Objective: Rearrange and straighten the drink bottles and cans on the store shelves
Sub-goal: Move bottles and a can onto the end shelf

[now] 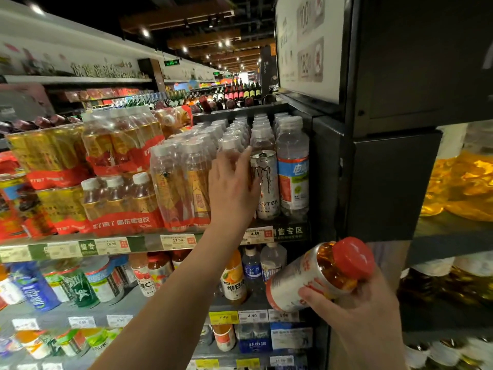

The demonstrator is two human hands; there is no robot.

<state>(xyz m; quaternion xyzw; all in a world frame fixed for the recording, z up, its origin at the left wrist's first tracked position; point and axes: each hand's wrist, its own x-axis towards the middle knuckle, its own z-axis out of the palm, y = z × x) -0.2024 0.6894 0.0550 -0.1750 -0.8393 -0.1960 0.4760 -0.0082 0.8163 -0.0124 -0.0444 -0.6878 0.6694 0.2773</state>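
Left grip (234,182) on shelved can (266,184) (dim store aisle)

The left hand (233,182) reaches to the upper shelf (149,243), fingers curled round the left side of a white can (266,184); just right of the can stands a clear bottle (293,166). Below and to the right, the right hand (354,313) grips a red-capped bottle (317,276), tilted with its cap towards the upper right.

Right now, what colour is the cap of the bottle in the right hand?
Red, on the cap, in the head view.
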